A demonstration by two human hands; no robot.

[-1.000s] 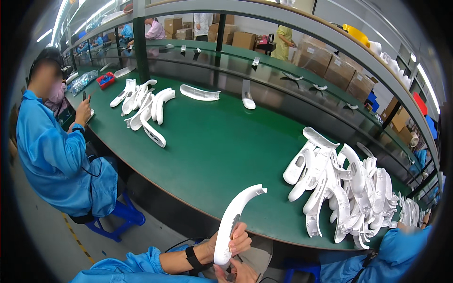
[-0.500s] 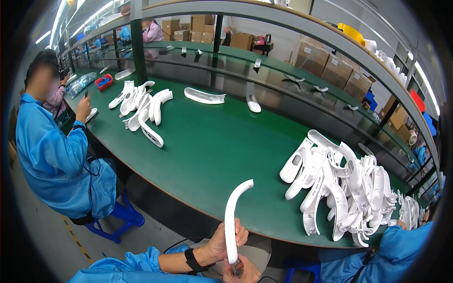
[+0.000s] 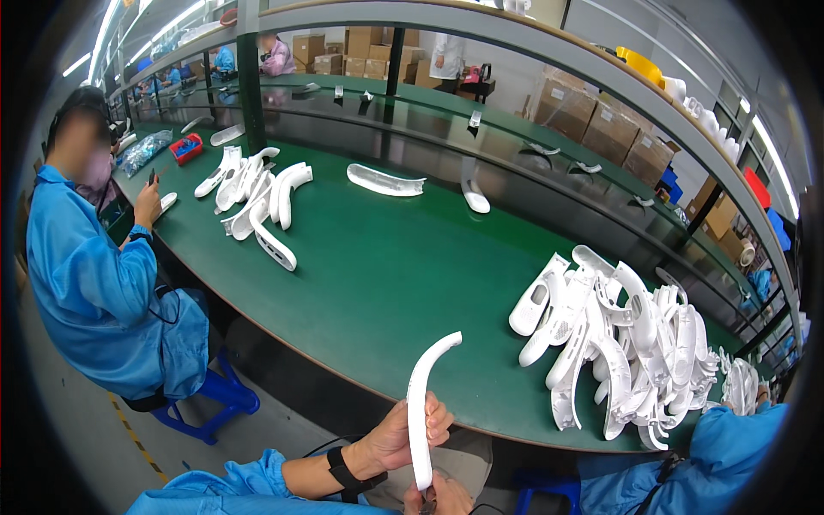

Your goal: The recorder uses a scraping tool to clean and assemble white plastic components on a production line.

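Note:
My left hand (image 3: 397,439) is closed around the middle of a long, curved white plastic shell (image 3: 421,403), held upright just off the table's near edge. The shell's narrow tip bends to the right at the top. At its lower end, the fingers of my right hand (image 3: 448,496) are bent and closed, touching or nearly touching the shell. Something small and dark shows at those fingers, too hidden to name. A black band (image 3: 345,470) wraps my left wrist.
A large heap of white shells (image 3: 618,343) covers the green table's (image 3: 360,283) right side. A smaller group (image 3: 257,193) lies at left. Single shells (image 3: 386,180) lie farther back. A co-worker in blue (image 3: 112,283) sits left; another blue sleeve (image 3: 734,446) is at right.
My right hand has moved slightly up against the shell's lower end, and its fingers have drawn together. The two single shells at the back have shifted to the right.

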